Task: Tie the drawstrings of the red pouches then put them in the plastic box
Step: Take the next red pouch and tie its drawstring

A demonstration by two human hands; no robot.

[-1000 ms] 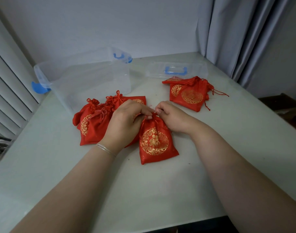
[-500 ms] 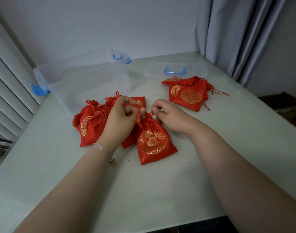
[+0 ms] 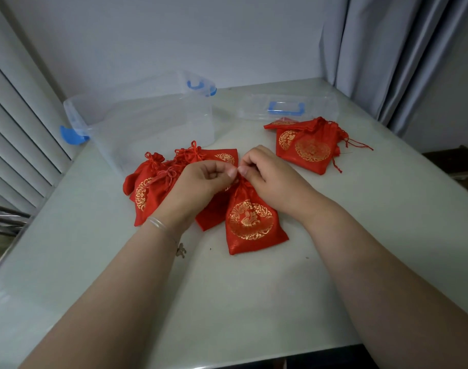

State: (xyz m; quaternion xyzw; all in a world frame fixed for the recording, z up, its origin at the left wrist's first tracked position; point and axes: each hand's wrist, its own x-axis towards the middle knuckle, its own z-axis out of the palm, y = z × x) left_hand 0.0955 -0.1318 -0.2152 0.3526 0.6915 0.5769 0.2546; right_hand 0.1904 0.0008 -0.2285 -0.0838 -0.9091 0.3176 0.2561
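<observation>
Left hand and right hand pinching the drawstrings at the red pouch neck, plastic box behind

Knot work tucked out of sight between two fingertips

The left hand and right hand meet thumb to thumb right over the neck of the front pouch, so its drawstrings are covered and there's no telling whether a knot sits there. The left hand and wrist also cover much of the pouch pile behind it, so the count stays unclear. Over by the lid, the far pouches overlap, how many is uncertain. Both forearms run off the bottom edge, and the bench is cut at the frame's left and right sides. The charm dangling at the left wrist is too small to make out.
</observation>
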